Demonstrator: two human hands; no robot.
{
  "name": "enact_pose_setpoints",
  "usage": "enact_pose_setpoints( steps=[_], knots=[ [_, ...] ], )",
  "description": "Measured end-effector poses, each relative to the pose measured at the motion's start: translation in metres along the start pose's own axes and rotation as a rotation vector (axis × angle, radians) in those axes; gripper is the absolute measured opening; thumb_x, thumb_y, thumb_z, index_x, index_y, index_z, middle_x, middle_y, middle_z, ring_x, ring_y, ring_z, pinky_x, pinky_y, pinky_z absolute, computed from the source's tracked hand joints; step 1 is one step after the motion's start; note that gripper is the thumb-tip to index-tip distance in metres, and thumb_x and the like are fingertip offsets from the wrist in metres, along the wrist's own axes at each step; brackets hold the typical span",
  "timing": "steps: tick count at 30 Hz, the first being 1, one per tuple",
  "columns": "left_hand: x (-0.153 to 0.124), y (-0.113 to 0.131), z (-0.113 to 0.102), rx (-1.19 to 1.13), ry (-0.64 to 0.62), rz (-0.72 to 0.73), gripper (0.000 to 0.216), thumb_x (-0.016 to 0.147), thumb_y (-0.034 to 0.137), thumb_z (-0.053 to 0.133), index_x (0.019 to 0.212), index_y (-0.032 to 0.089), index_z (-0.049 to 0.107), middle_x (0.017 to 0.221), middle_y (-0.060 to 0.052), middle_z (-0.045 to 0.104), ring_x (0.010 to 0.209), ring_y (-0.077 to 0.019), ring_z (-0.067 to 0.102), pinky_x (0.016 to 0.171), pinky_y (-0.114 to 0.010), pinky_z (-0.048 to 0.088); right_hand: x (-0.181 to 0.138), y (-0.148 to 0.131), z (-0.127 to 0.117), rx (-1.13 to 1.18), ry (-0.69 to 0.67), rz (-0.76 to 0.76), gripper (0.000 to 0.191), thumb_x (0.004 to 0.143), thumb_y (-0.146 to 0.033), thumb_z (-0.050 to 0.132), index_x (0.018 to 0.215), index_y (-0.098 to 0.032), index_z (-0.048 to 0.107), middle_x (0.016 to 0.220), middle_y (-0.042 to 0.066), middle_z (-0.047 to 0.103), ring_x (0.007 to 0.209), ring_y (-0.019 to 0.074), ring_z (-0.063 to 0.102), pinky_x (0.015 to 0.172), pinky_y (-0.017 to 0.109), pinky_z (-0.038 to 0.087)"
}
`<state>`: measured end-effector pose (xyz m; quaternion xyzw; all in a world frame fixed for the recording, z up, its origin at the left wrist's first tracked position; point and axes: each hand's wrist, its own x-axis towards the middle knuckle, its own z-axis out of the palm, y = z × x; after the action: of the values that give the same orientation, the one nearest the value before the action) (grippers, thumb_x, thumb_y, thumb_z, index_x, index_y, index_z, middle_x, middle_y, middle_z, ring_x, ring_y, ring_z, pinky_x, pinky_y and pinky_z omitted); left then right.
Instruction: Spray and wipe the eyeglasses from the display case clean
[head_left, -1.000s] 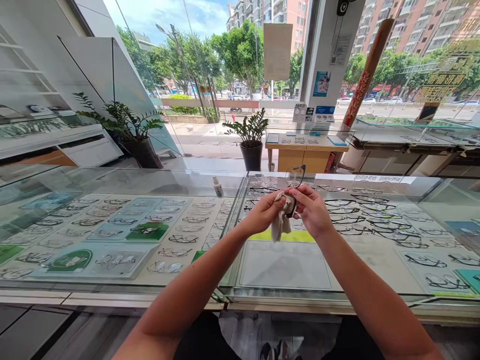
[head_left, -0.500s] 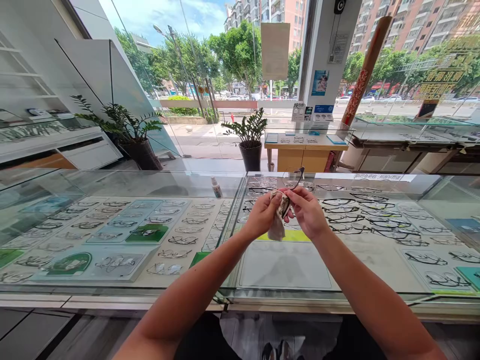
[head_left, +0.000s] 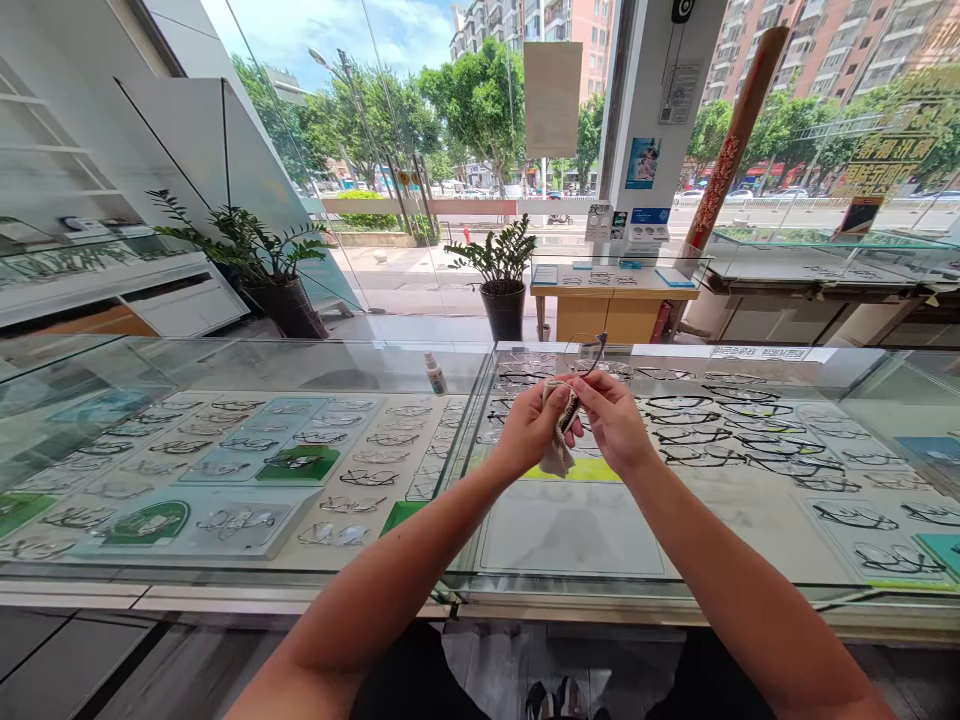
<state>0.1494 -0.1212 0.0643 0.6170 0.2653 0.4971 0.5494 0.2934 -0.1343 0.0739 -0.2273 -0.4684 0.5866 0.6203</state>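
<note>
Above the glass display counter (head_left: 570, 530), both hands meet at a pair of eyeglasses (head_left: 601, 345). My left hand (head_left: 531, 425) is closed on a pale patterned cleaning cloth (head_left: 556, 458), pressed around part of the glasses. The cloth's loose end hangs below the fingers. Thumb and fingers of my right hand (head_left: 613, 418) pinch the frame, and one dark-tipped part of it sticks up beyond the hands. The lens inside the cloth is hidden.
A small white spray bottle (head_left: 434, 373) stands on the counter left of my hands. Many eyeglasses (head_left: 690, 435) lie in rows under the glass on both sides. Beyond the counter are a potted plant (head_left: 502, 300) and a low wooden cabinet (head_left: 589, 318).
Both hands stay in nearly the same place. The cloth's hanging end has shifted slightly, and the upright part of the glasses has turned a little.
</note>
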Motion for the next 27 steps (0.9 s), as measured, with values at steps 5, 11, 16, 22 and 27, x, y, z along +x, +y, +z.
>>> enact_pose_setpoints(
  steps=[5, 11, 16, 22, 27],
  knots=[
    [0.003, 0.003, -0.004, -0.067, -0.098, -0.082, 0.064, 0.090, 0.075, 0.069, 0.108, 0.014, 0.071, 0.074, -0.006, 0.076, 0.060, -0.0164, 0.069, 0.060, -0.027, 0.057, 0.002, -0.008, -0.005, -0.025, 0.082, 0.006, 0.030, 0.077, -0.047, 0.093, 0.084, -0.023, 0.075, 0.094, 0.001, 0.080, 0.045, 0.0094, 0.052, 0.039, 0.029, 0.044],
    [0.012, -0.002, -0.011, -0.180, 0.114, -0.148, 0.057, 0.085, 0.072, 0.078, 0.097, 0.016, 0.075, 0.090, -0.008, 0.080, 0.078, -0.0181, 0.072, 0.067, -0.025, 0.055, 0.013, -0.023, -0.024, -0.129, 0.273, -0.277, 0.030, 0.074, -0.046, 0.094, 0.083, -0.026, 0.075, 0.087, 0.000, 0.076, 0.088, 0.0178, 0.068, 0.081, 0.032, 0.055],
    [0.014, 0.001, -0.009, -0.355, 0.199, -0.140, 0.052, 0.086, 0.064, 0.082, 0.108, 0.018, 0.076, 0.104, -0.008, 0.080, 0.089, -0.0172, 0.072, 0.076, -0.026, 0.055, 0.002, -0.014, -0.014, -0.688, 0.200, -0.492, 0.019, 0.093, -0.038, 0.078, 0.081, -0.025, 0.071, 0.084, 0.001, 0.069, 0.084, 0.0205, 0.062, 0.082, 0.038, 0.051],
    [0.000, -0.006, 0.011, -0.405, 0.095, -0.087, 0.044, 0.090, 0.059, 0.081, 0.097, 0.017, 0.074, 0.087, -0.002, 0.071, 0.089, -0.0146, 0.067, 0.089, -0.027, 0.056, -0.012, 0.006, 0.007, -0.990, 0.304, -0.729, 0.017, 0.100, -0.031, 0.069, 0.084, -0.025, 0.070, 0.086, 0.005, 0.071, 0.091, 0.0259, 0.065, 0.091, 0.045, 0.050],
    [-0.010, -0.018, 0.019, -0.237, 0.028, -0.054, 0.050, 0.094, 0.069, 0.070, 0.106, 0.020, 0.077, 0.101, -0.005, 0.074, 0.106, -0.0213, 0.068, 0.099, -0.033, 0.057, -0.015, 0.006, 0.010, -0.999, 0.407, -0.783, 0.017, 0.102, -0.031, 0.067, 0.085, -0.026, 0.068, 0.085, 0.005, 0.071, 0.086, 0.0256, 0.063, 0.088, 0.045, 0.049]
  ],
)
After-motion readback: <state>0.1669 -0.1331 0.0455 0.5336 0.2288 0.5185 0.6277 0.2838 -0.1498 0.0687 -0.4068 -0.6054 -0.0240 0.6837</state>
